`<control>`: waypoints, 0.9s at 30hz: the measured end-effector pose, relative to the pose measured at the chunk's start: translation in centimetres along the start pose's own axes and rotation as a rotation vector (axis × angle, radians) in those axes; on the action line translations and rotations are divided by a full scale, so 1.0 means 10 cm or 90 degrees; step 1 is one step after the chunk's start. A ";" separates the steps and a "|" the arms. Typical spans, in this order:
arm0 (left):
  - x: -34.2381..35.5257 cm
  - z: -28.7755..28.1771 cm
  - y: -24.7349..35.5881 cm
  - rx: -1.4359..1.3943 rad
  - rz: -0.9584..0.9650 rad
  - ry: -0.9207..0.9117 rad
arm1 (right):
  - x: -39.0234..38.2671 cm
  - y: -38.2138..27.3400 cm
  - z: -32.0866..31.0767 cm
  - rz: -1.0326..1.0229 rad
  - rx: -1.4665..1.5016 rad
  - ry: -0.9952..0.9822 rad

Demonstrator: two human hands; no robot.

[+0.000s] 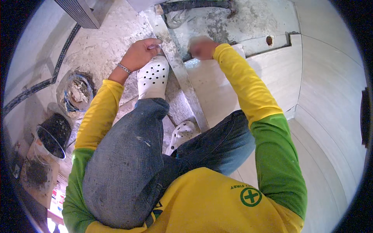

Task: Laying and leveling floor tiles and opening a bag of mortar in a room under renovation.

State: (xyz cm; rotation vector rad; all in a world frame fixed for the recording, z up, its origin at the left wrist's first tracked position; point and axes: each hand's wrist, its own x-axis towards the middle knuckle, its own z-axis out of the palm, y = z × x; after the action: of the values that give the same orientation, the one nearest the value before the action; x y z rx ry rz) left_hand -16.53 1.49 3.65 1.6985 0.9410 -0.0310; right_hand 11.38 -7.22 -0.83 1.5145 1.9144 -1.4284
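- Grip of left hand point(140, 53): fingers bent beside white clog point(153, 77), hold unclear
- Right hand point(203, 48): blurred near pale tile point(213, 85); its grip cannot be told

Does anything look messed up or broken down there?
Yes. Past the right hand, the tiles stop at a stepped edge, leaving a blotchy grey patch bare, with a round brown spot, perhaps a hole. It looks unfinished beside the smooth tiles.

I see a yellow shirt point(211, 198), its sleeves point(278, 153) green above, yellow below, with a circled green cross point(251, 197). Blue jeans point(124, 163), white holed clogs point(154, 79) and a patterned bracelet point(124, 68) finish the outfit.
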 end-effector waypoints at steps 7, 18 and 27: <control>0.00 0.00 -0.01 -0.012 0.009 0.014 | -0.04 0.04 -0.01 -0.006 0.012 0.023; 0.02 -0.03 -0.05 -0.002 0.074 0.028 | -0.33 0.13 -0.20 0.086 0.142 0.197; 0.26 -0.06 0.44 -0.093 0.036 0.039 | -2.03 0.02 0.03 0.163 0.311 0.689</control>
State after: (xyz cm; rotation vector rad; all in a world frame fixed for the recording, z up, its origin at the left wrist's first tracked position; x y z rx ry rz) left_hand -12.46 3.28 6.19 1.5969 0.9174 0.1255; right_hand 19.45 -18.70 13.86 3.0895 1.7297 -1.0587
